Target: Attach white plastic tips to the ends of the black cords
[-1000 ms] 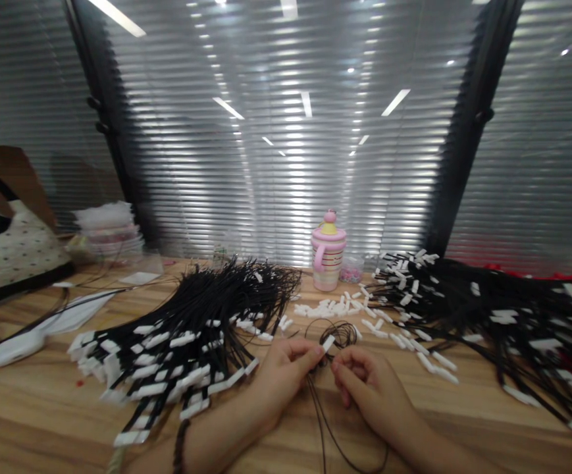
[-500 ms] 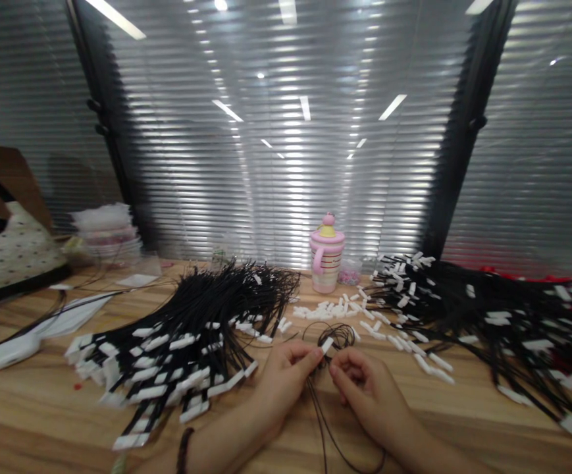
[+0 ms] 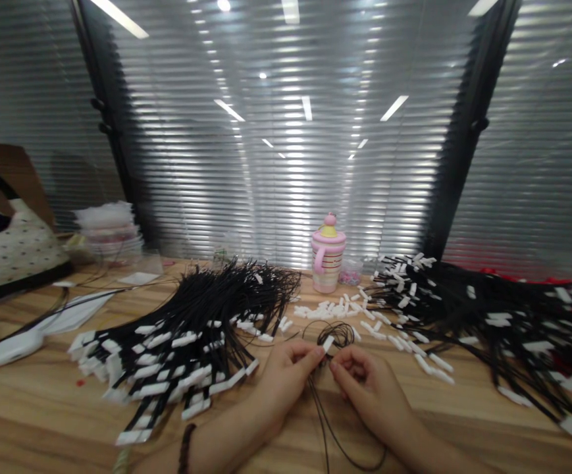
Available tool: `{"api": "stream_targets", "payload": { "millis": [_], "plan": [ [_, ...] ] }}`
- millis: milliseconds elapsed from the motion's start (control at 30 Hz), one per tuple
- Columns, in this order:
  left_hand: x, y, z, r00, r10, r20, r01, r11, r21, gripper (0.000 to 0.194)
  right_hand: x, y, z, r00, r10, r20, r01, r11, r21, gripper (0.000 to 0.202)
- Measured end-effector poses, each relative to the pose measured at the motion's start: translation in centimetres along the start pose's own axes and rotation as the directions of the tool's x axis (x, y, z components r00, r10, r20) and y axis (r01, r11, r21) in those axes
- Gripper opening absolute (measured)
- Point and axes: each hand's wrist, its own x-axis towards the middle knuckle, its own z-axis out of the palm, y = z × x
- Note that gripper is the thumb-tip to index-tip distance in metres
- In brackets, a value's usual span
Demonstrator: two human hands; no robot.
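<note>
Between the thumb and forefinger of my left hand [image 3: 291,374] is a small white tag [image 3: 328,343], tilted up and to the right. Thin black cord [image 3: 326,421] trails from beneath those fingers toward the table's front edge and curves in a loop. My right hand [image 3: 367,385] is closed in a pinch just right of the tag; what its fingertips grip, if anything, is too small to tell. A loose coil of thin black cord [image 3: 343,332] lies on the table just beyond both hands.
Bundled black cords with white tags [image 3: 207,316] lie on the left, another such bundle [image 3: 463,303] on the right. Loose white pieces [image 3: 330,308] are scattered between. Behind them stands a pink-lidded cup [image 3: 328,260]. A dotted bag [image 3: 12,247] sits far left, near a white device [image 3: 16,347].
The whole view has shifted very slightly. Both hands keep the same pose, and the white tag stays in my left fingers.
</note>
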Motion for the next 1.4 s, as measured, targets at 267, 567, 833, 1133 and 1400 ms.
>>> {"api": "stream_targets", "payload": {
  "millis": [267,567,833,1133,1400],
  "plan": [
    [0.59,-0.76,-0.3,0.999,-0.031,-0.012,0.03,0.999,-0.027,0.036,0.21,0.21,-0.16,1.0,0.003,-0.007,-0.003,1.0,0.01,0.019],
    [0.31,-0.5,-0.19,0.998,-0.046,0.03,0.047,0.999,-0.016,0.037,0.14,-0.04,-0.05,1.0,0.012,-0.021,-0.011,0.999,0.04,0.019],
    [0.47,-0.57,-0.38,0.997,-0.066,0.029,0.067,0.997,-0.039,0.035,0.18,-0.05,-0.02,1.0,0.011,-0.02,-0.01,0.998,0.055,0.019],
    [0.2,0.2,-0.01,0.995,-0.081,0.054,0.083,0.995,-0.052,0.033,0.22,0.12,-0.09,0.999,-0.015,-0.045,0.017,0.999,0.044,0.018],
    [0.12,-0.06,-0.11,0.996,-0.076,0.041,0.076,0.997,-0.01,0.034,0.14,0.54,0.15,0.998,-0.032,-0.06,0.033,0.999,0.017,0.019]
  ]
}}
